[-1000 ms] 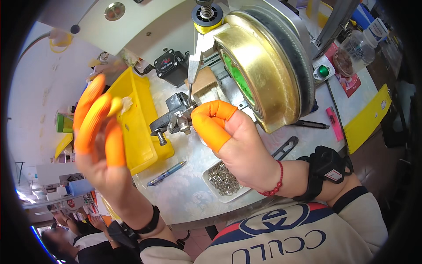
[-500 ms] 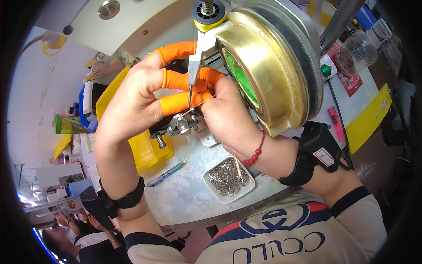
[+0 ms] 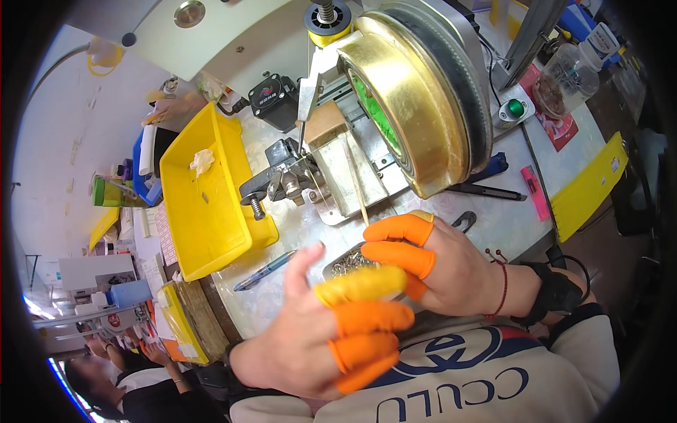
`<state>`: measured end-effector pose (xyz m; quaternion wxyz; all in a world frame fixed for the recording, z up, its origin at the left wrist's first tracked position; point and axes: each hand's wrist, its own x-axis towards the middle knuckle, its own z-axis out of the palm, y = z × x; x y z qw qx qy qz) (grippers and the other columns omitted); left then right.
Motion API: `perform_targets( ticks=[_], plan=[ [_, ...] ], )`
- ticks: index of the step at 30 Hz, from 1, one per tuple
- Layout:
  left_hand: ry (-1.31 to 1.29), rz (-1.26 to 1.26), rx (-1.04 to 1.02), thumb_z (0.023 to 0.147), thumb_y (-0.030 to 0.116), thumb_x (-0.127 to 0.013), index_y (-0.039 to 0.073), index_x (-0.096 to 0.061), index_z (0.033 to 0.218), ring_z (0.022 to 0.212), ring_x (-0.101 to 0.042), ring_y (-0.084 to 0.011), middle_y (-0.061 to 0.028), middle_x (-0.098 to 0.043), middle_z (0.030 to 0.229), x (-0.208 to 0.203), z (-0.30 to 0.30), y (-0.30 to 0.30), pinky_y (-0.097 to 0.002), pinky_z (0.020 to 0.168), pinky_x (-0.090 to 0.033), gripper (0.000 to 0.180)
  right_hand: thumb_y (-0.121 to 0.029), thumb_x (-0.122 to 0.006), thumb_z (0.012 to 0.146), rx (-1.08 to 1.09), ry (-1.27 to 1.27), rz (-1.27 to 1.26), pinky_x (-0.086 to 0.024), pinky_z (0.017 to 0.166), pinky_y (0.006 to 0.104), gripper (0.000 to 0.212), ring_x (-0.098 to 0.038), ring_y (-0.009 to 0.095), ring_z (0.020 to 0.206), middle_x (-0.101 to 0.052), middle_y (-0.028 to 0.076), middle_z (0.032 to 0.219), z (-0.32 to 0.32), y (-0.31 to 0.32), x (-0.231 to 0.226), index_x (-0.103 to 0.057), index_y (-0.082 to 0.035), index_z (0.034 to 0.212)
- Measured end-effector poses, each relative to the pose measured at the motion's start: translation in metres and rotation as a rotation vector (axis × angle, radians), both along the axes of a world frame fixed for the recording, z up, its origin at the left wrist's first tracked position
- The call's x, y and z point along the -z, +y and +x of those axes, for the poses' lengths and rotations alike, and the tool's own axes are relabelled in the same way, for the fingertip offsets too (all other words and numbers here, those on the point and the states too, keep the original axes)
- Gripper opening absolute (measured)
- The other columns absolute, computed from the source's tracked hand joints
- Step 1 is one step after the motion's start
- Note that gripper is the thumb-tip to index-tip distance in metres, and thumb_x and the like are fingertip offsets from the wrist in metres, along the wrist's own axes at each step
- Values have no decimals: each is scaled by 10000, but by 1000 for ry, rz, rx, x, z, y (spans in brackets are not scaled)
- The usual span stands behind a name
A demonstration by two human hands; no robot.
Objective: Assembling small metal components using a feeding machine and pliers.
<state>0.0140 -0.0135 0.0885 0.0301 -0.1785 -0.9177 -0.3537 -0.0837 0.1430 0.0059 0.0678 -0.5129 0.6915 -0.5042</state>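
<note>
My left hand (image 3: 328,335), with yellow and orange finger cots, is low in front of my chest. Its thumb stands apart from the stretched fingers, and nothing shows in it. My right hand (image 3: 441,264), also in finger cots, is closed on a thin wooden stick (image 3: 355,180) that points up and away, over a metal tray (image 3: 338,187) on the machine. Between my hands, a small white dish of tiny metal pins (image 3: 347,262) is mostly hidden by my fingers. Beyond stands a small clamp (image 3: 289,185) beneath a pointed metal guide (image 3: 305,106).
A large gold wheel (image 3: 402,99) fills the far right of the bench, with a yellow thread spool (image 3: 328,28) beside it. Leftward are a yellow bin (image 3: 211,233) and a pen (image 3: 264,271). A pink marker (image 3: 534,194) lies at right. Another person (image 3: 106,381) works at far left.
Both hands have left the clamp and come back toward my body. My right hand now has the wooden stick. The yellow bin and the metal tray have come into view.
</note>
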Motion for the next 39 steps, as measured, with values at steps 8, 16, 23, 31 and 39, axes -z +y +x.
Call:
perform_targets(
  ticks=[8, 16, 23, 31, 39],
  plan=[
    [313, 124, -4, 624, 62, -693, 62, -598, 757, 712, -588, -196, -71, -607, 819, 64, 5, -3, -359, 741, -491, 163, -129, -498, 724, -11, 416, 246, -408, 770, 332, 331, -502, 230, 917, -503, 79, 1132, -14, -12, 10, -566, -82, 1045],
    [429, 153, -124, 579, 16, -708, 42, -593, 733, 644, -584, -196, -88, -605, 763, 78, 1, -7, -322, 670, -507, 194, -119, -528, 680, -51, 466, 208, -448, 718, 313, 306, -543, 230, 881, -541, 88, 1099, -19, -14, 20, -586, -54, 973],
    [447, 164, -148, 568, 14, -713, 46, -601, 733, 646, -584, -186, -82, -609, 770, 77, 6, -6, -307, 656, -503, 202, -51, -605, 616, -17, 391, -42, -473, 696, 309, 330, -572, 246, 839, -573, 113, 1026, -15, 3, 13, -589, -36, 945],
    [478, 104, -229, 577, 35, -724, 70, -615, 741, 680, -599, -184, -63, -617, 792, 85, 7, -2, -318, 669, -511, 201, -44, -623, 641, -15, 278, -41, -476, 671, 323, 282, -577, 244, 824, -582, 100, 1008, -14, 14, 16, -593, -44, 921],
    [470, 101, -225, 584, 39, -726, 69, -614, 742, 686, -604, -179, -61, -619, 784, 87, 6, -3, -323, 673, -514, 196, -107, -556, 751, -356, 157, -249, -483, 753, 301, 168, -577, 197, 876, -582, 80, 1047, -13, 34, -6, -617, -67, 902]
  ],
)
